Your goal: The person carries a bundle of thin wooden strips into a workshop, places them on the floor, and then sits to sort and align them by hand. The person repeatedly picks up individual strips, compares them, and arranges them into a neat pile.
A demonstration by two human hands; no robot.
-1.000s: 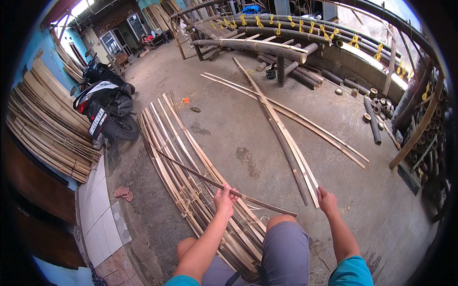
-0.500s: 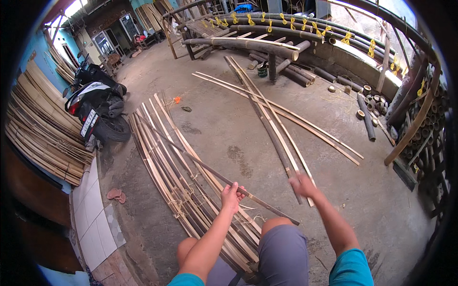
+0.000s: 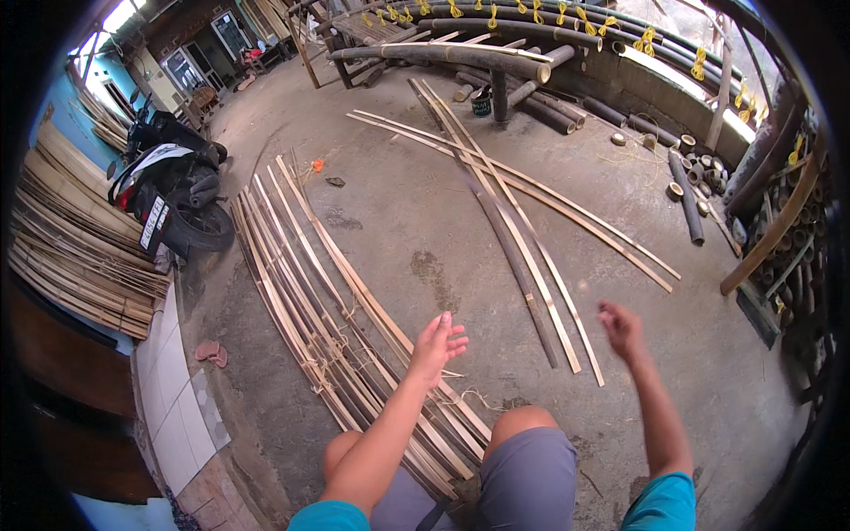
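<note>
My left hand (image 3: 436, 350) hangs above the near end of a loosely tied bundle of split bamboo strips (image 3: 310, 341), its fingers apart and nothing in it. My right hand (image 3: 622, 329) is curled, to the right of several loose bamboo strips (image 3: 531, 257) that lie on the floor, two of them crossing the others. A dark bamboo strip (image 3: 583, 285), smeared by motion, runs from my right fingertips toward the upper left, over the loose strips. Its far part is hard to make out. My knees flank the bundle's near end.
A motorbike (image 3: 173, 190) stands on the left by flat bamboo slats (image 3: 80, 230) leaning on the wall. Pink sandals (image 3: 211, 353) lie near the tiles. A bamboo pole rack (image 3: 443, 57) stands at the back, a dark can (image 3: 481, 106) beside it. Cut bamboo pieces (image 3: 691, 186) lie at right.
My left hand has let go of the dark bamboo strip and opened. My right hand has moved right and slightly away from me, and the strip has swung right, off the bundle.
</note>
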